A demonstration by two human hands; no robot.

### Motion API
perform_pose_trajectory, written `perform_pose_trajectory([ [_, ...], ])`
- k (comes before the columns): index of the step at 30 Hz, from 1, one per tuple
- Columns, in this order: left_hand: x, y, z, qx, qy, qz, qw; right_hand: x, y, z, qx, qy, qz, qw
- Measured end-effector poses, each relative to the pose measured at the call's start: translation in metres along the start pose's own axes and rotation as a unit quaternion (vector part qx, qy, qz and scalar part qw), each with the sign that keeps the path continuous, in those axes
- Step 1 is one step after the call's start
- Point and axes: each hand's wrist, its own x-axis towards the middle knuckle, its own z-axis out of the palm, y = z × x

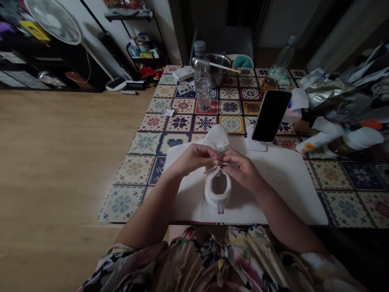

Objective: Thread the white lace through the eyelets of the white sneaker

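Over the middle of a white shoe [216,198], two hands meet, and their fingertips almost touch each other. The left hand [199,156] has its thumb and fingers pinched together on the white laces [225,164]. The right hand [243,168] comes from the other side, and its grip is also closed on the laces, with the fingers bent; the exact crossing of the laces is too small to tell. The shoe stands upright just below the hands, its toe pointing away from the person and its round opening turned to the person, with a grey tab [220,207] at the heel.

Under the shoe lies a white sheet [288,182], which covers the near part of the counter [133,166], patterned with colourful squares. Near the far edge of the sheet, to the right, a dark phone [270,117] leans on a white stand [257,144]. Beyond the shoe, a clear bottle [203,83] stands upright, just beside a metal bowl [223,61]. Farther right, a white tube [320,138] lies among many crowded objects. On the left side, beyond the wooden floor [60,142], a white fan [54,20] is visible.
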Motion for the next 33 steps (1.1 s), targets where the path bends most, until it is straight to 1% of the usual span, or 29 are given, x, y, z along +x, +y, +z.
perform_pose_trajectory([
  [3, -0.001, 0.002, 0.001, 0.021, 0.002, -0.007, 1.0, 0.0, -0.002, 0.001, -0.025, 0.004, -0.018, 1.0],
  [6, 0.0, 0.001, 0.002, 0.04, 0.006, -0.008, 0.999, 0.0, -0.007, 0.002, -0.089, 0.037, -0.065, 0.993],
  [9, 0.001, -0.001, 0.002, 0.053, 0.005, 0.003, 0.999, -0.002, -0.01, 0.003, -0.174, 0.068, -0.122, 0.975],
  [12, 0.003, -0.002, 0.001, 0.054, -0.001, 0.004, 0.999, -0.005, -0.01, 0.002, -0.24, 0.073, -0.189, 0.949],
  [14, 0.003, -0.003, 0.0, 0.05, -0.007, 0.007, 0.999, -0.005, -0.011, 0.001, -0.245, 0.078, -0.211, 0.943],
  [18, 0.005, -0.005, -0.002, 0.051, -0.015, 0.02, 0.998, -0.002, -0.015, -0.007, -0.175, 0.079, -0.211, 0.958],
  [20, 0.008, -0.008, -0.004, 0.068, -0.001, 0.029, 0.997, 0.0, -0.017, -0.012, -0.138, 0.055, -0.208, 0.967],
  [23, 0.011, -0.013, -0.008, 0.119, 0.043, 0.046, 0.991, 0.0, -0.019, -0.018, -0.089, -0.016, -0.202, 0.975],
  [26, 0.013, -0.015, -0.01, 0.184, 0.077, 0.065, 0.978, 0.0, -0.02, -0.019, -0.066, -0.08, -0.2, 0.974],
  [28, 0.013, -0.015, -0.01, 0.227, 0.1, 0.081, 0.965, 0.0, -0.021, -0.019, -0.06, -0.1, -0.205, 0.972],
  [30, 0.012, -0.014, -0.008, 0.261, 0.116, 0.094, 0.954, 0.001, -0.022, -0.017, -0.06, -0.107, -0.206, 0.971],
  [33, 0.012, -0.013, -0.007, 0.296, 0.122, 0.106, 0.941, 0.002, -0.022, -0.017, -0.064, -0.122, -0.196, 0.971],
])
